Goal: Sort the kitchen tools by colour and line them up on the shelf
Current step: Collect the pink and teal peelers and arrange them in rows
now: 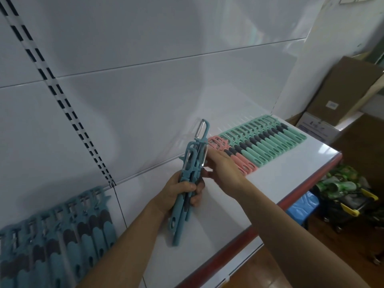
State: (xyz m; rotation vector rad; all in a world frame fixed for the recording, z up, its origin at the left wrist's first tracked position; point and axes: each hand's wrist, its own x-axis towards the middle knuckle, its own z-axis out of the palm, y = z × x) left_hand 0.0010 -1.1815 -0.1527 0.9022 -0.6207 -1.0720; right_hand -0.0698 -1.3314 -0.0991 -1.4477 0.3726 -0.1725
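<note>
At far left on the white shelf with a red front edge (228, 204), a row of blue plastic peelers with dark grey grips (58, 231) lies side by side, heads toward the back panel. Near the middle, the left hand (178, 192) is curled tight round a bundle of blue plastic peelers (191, 163), held upright above the shelf. Just beside the bundle, the right hand (224, 169) has its fingers stretched nearly straight over a few pink plastic peelers (243, 161) lying flat. Touching those, a long row of mint-green plastic peelers (270, 140) runs to the shelf's right end. Brown cardboard boxes (340, 90) stand beyond.
</note>
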